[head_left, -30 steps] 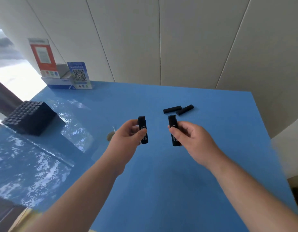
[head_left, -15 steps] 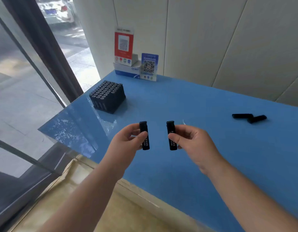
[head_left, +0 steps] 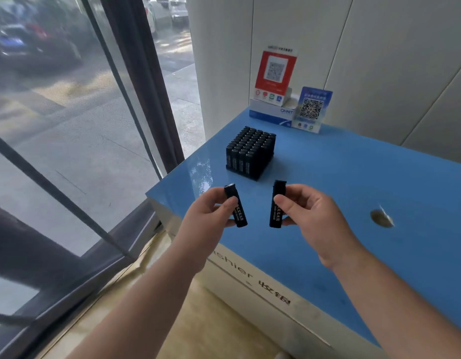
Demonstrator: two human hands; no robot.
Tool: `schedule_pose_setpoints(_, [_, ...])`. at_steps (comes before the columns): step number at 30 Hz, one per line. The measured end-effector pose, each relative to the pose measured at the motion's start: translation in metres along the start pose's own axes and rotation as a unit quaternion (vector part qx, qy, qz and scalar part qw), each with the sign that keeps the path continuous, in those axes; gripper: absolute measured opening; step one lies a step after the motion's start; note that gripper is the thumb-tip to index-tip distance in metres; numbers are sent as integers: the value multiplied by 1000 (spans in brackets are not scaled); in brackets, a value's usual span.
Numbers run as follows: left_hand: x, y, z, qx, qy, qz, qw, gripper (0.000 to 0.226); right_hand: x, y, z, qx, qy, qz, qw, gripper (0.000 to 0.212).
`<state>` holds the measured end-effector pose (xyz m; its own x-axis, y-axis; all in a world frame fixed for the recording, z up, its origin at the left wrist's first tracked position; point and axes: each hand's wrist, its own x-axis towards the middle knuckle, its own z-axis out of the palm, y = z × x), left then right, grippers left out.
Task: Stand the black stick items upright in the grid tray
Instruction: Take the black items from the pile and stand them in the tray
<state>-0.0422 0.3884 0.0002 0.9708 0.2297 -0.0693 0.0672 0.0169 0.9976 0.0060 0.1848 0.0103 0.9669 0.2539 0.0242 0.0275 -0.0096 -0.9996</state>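
My left hand (head_left: 210, 215) pinches a black stick item (head_left: 236, 205) held nearly upright, its top leaning a little left. In my right hand (head_left: 311, 215) a second black stick item (head_left: 277, 204) stands upright, pinched between thumb and fingers. Both hover above the near left corner of the blue counter (head_left: 353, 193). Beyond them, near the counter's left edge, the grid tray (head_left: 250, 158) stands packed with several upright black sticks.
A red QR sign (head_left: 274, 73) on a white box (head_left: 271, 114) and a blue QR sign (head_left: 312, 108) stand at the back by the wall. A round hole (head_left: 382, 218) lies in the counter to the right. A glass wall and floor are on the left.
The view has swung left, so the grid tray now sits straight ahead and close, and the two loose sticks on the counter have left the frame. Both hands still hold their sticks.
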Motion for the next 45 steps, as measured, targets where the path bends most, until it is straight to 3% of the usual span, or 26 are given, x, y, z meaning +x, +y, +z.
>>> schedule_pose_setpoints(10, [88,14,-45,1,23,12,1000,21,95,9,32,8,4,7,1000,13])
schedule_pose_setpoints(16, [131,15,-69,7,13,-9,1000,12,141,7,50,7,2,11,1000,12])
schedule_pose_setpoints(21, [185,24,-68,37,-59,12,998,10,161,11,56,8,59,8,998,9])
schedule_pose_setpoints(26, [241,35,-55,49,-187,40,980,15,168,15,58,-7,179,-7,984,9])
schedule_pose_setpoints(31, [280,41,-33,94,-288,85,949,17,157,23,57,-6,280,-13,960,19])
schedule_pose_setpoints(37, [297,37,7,196,-344,137,908,9,146,35,58,-10,360,2,933,19])
schedule_pose_setpoints(39, [299,34,16,245,-360,197,878,12,142,38,59,-12,380,4,925,18])
schedule_pose_setpoints(42, [303,29,24,337,-384,297,807,13,136,42,60,-21,386,8,922,16])
schedule_pose_setpoints(45, [305,25,28,412,-391,330,754,12,135,46,61,-32,388,17,921,16])
